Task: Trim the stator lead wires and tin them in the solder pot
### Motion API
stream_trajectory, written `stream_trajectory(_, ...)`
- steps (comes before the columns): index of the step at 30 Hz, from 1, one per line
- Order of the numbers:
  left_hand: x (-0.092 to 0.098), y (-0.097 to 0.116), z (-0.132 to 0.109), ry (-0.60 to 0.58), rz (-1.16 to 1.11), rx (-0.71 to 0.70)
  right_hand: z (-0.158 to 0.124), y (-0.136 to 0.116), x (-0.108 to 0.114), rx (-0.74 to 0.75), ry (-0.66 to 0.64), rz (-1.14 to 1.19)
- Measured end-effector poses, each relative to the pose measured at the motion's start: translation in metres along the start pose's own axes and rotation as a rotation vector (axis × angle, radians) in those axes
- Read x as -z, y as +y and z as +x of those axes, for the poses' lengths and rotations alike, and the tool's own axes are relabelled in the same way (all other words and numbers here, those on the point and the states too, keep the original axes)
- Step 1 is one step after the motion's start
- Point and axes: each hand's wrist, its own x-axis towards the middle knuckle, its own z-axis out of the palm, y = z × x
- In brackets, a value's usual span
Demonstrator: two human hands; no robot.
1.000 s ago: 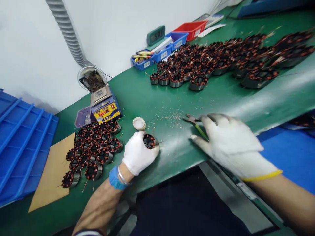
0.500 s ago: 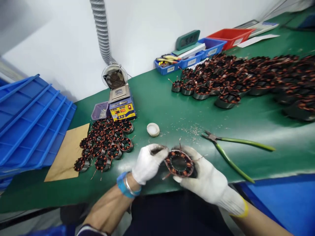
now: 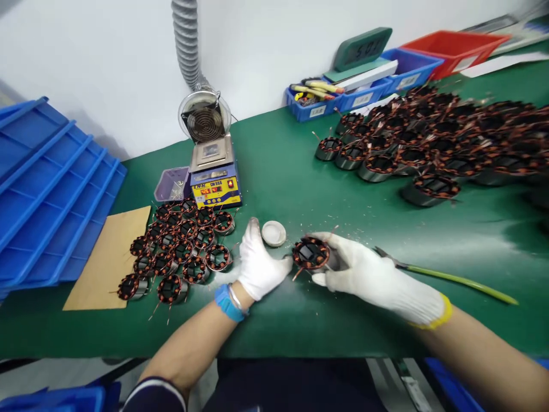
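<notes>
"Head view: which step is in hand?"

"Handling one wound ring [image 3: 311, 256], I'd judge. The right hand [image 3: 358, 266] curls its fingers round one side; the ring sits at their tips."

"Left hand [image 3: 262, 264]?"

"Thumb and fingers spread, just beside the ring; I can't tell whether they touch. Any next move calls for a steady hold, wire ends [image 3: 296, 275] clear of the fingers."
</notes>
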Motion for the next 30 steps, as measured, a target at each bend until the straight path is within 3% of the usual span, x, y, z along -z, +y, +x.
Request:
stream_trajectory(5, -0.011, -0.002, 0.010, -0.030, 0.115, -0.063, 0.010, -0.013, 0.003, -0.065, -0.079, -0.075)
stream_trajectory(12, -0.005, -0.003, 0.010, -0.068, 0.120, -0.154, 0.010, -0.021, 0.005, -0.030, 0.046, -0.176)
stream_trajectory(23, -0.012, -0.006, 0.007, 0.009, 0.101, -0.229, 0.009, -0.015, 0.005, -0.137, 0.133, 0.071)
stream_trajectory(30, -0.013, -0.006, 0.007, 0.003, 0.103, -0.218, -0.010, 0.002, 0.004, -0.063, 0.110, 0.356)
